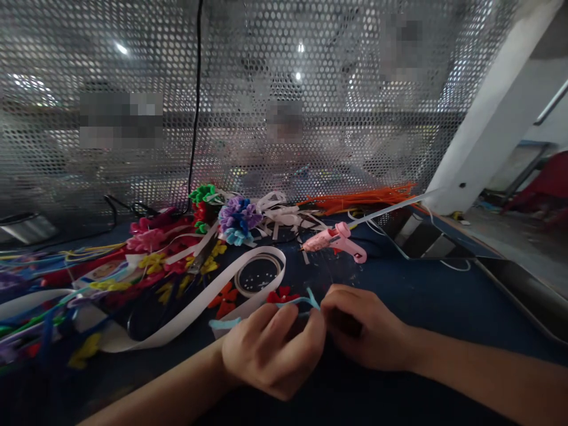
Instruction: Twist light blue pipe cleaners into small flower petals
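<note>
My left hand (277, 349) is closed with its fingers curled round a light blue pipe cleaner (312, 298). A bent tip of it rises between my two hands, and another light blue piece (225, 323) shows at the left of the hand. My right hand (370, 328) pinches the same pipe cleaner near that tip; its fingertips are partly hidden. Just beyond my left hand lies a red pipe-cleaner flower (283, 294), with an orange flower (224, 299) to its left. Behind these is a small round dish (257, 277) with white beads.
A pink glue gun (335, 238) with a long glue stick lies ahead. White ribbon (177, 325) loops across the left, among colourful pipe cleaners and flowers. A purple-blue flower bunch (239, 220), orange stems (364, 198) and a dark tablet-like slab (426, 234) lie farther back, before a perforated metal screen (248, 154).
</note>
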A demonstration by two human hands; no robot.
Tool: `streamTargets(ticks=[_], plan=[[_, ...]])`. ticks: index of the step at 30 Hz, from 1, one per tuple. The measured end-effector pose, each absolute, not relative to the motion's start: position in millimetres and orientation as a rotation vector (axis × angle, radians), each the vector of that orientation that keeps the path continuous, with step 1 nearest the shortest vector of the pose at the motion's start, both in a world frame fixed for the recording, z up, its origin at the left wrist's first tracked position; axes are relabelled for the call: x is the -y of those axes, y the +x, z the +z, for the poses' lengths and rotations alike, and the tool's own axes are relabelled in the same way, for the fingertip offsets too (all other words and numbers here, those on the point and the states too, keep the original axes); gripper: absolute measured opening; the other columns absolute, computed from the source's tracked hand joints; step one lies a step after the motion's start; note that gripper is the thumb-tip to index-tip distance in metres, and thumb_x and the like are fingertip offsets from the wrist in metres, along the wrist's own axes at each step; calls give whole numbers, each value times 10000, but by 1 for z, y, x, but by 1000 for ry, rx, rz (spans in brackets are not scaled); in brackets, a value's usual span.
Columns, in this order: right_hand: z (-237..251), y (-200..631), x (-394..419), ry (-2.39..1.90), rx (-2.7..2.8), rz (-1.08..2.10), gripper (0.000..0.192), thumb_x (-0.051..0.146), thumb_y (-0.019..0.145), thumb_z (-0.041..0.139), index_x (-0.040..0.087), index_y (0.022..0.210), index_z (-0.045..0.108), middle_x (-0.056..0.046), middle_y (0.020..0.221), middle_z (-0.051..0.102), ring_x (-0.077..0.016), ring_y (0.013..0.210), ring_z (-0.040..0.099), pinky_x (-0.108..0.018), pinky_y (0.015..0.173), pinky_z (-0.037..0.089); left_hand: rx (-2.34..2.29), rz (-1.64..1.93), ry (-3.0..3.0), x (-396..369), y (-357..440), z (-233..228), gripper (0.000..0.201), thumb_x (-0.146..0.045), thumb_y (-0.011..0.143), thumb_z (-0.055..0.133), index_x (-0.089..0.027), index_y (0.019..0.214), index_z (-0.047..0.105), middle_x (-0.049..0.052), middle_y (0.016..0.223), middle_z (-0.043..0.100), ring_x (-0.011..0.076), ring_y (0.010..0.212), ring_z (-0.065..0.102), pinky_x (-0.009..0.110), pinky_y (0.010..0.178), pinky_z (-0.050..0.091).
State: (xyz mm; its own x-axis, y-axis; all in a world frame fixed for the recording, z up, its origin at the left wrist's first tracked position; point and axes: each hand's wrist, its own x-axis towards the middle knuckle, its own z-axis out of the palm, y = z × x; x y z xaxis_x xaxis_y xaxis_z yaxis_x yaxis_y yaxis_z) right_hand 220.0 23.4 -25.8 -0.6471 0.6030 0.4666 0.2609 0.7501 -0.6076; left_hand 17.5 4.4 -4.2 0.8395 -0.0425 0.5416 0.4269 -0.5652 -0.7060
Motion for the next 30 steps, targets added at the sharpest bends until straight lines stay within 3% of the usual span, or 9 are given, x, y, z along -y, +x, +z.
streamTargets(ticks=[5, 12, 18, 24, 30], plan=[[-33, 221, -25, -596, 2304, 520, 201, 0, 734, 421, 180, 775, 500, 0, 759, 493, -95, 678, 469, -203, 573, 369, 199, -680, -2084, -2, 21, -6, 123, -249, 741, 573, -216, 767, 688, -11, 897, 577, 102, 543, 526, 218, 333, 390], [-38, 226, -24, -591, 2328, 231, 105, 103, 802, 493, 188, 766, 543, 5, 777, 492, -72, 600, 431, -193, 490, 318, 199, -687, -2121, 6, 25, -3, 113, -237, 757, 582, -201, 767, 688, 7, 890, 592, 108, 521, 539, 234, 304, 366], [-34, 228, -21, -609, 2279, 142, 118, 104, 830, 473, 183, 774, 539, -4, 768, 485, -82, 610, 445, -210, 498, 329, 558, -834, -2391, 10, 30, -1, 111, -125, 786, 551, -138, 856, 636, 11, 789, 637, 127, 536, 562, 259, 375, 397], [-30, 227, -22, -534, 2158, 350, 38, 151, 814, 550, 175, 789, 536, -13, 772, 482, -101, 673, 488, -216, 567, 405, 1183, -1053, -2766, 5, 35, -10, 57, -194, 857, 514, -193, 879, 566, -21, 793, 617, 103, 655, 585, 217, 532, 448], [-29, 223, -28, -638, 2100, 572, 81, 192, 769, 617, 174, 833, 570, -12, 808, 485, -85, 626, 463, -206, 526, 406, 1374, -1141, -2812, -2, 33, -12, 66, -168, 853, 499, -194, 860, 559, -13, 795, 589, 112, 705, 568, 225, 592, 440]])
